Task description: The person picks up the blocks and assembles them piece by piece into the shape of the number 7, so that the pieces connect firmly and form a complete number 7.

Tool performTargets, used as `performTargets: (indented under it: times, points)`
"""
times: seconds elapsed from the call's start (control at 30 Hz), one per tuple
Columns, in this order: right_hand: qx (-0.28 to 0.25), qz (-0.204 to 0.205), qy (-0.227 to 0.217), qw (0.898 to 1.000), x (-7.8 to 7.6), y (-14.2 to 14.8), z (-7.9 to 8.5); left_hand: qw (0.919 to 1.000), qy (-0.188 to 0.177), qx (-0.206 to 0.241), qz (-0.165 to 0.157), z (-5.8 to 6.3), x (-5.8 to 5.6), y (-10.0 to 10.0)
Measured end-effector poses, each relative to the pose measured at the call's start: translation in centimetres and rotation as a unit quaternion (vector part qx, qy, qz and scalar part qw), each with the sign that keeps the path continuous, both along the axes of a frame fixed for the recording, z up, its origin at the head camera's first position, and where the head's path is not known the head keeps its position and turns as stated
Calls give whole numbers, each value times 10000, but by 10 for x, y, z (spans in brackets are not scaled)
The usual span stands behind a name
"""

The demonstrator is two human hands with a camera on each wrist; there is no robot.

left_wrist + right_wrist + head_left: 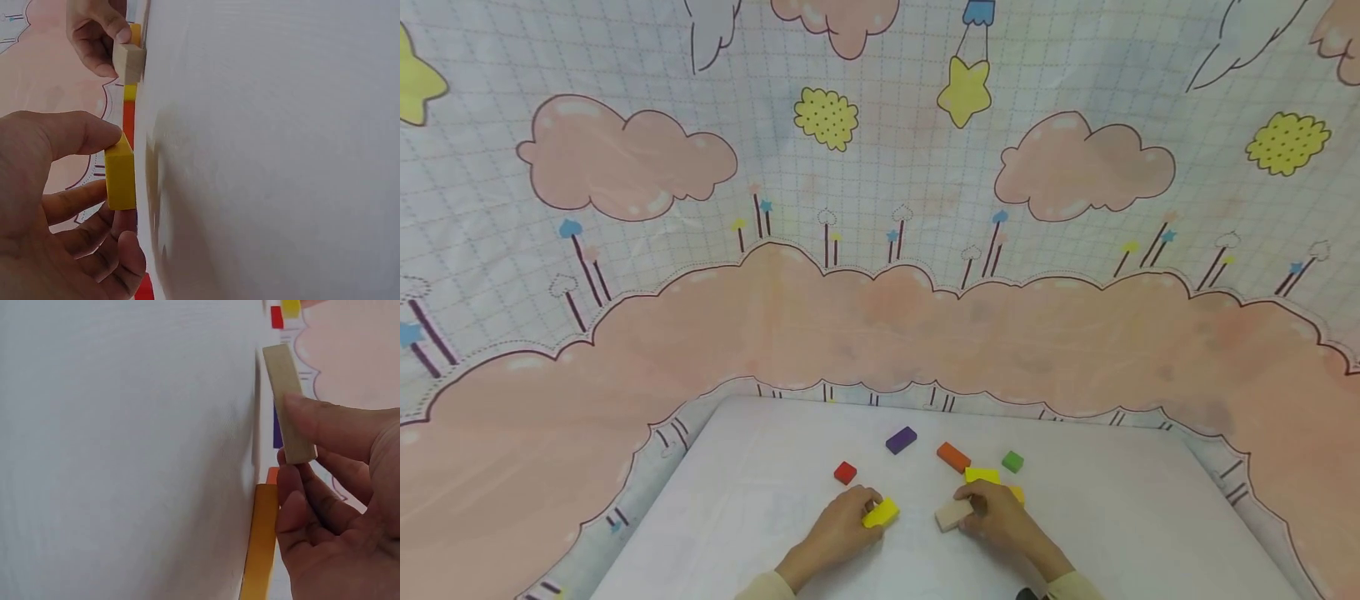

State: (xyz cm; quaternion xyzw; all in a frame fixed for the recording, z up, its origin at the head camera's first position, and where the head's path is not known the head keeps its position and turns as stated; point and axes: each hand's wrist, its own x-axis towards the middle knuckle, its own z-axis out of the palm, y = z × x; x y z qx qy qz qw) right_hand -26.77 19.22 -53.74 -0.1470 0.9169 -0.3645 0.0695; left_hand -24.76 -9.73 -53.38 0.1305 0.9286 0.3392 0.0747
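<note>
Between thumb and fingers, my left hand (842, 527) pinches a yellow block (882, 513); the left wrist view shows this yellow block (120, 178) close over the white tabletop. A plain wooden block (953, 515) is pinched by my right hand (1000, 518), a short way to the right. In the right wrist view the wooden block (289, 403) is tilted, its thumb side facing the camera. Just beyond the right hand lie another yellow block (982, 475) and an orange-yellow block (1017, 493), the latter partly hidden by the fingers.
On the white table (737, 475) beyond the hands lie a red block (846, 473), a purple block (901, 440), an orange block (953, 457) and a green block (1012, 461). A cloud-patterned cloth (880, 325) hangs behind and around the table.
</note>
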Motion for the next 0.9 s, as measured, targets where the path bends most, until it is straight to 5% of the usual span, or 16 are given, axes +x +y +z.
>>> performTargets:
  times: [0.3,0.6,0.9]
  points:
    - [-85,97,101,9999,0,-1,0,10000,35,-56,18,-7,2,5]
    - [-215,371,135,9990,-4,-12,0,9996,22,-112,260,-1,10,13]
    - [-175,363,105,9991,-6,-24,0,9997,-123,-160,149,-1,14,21]
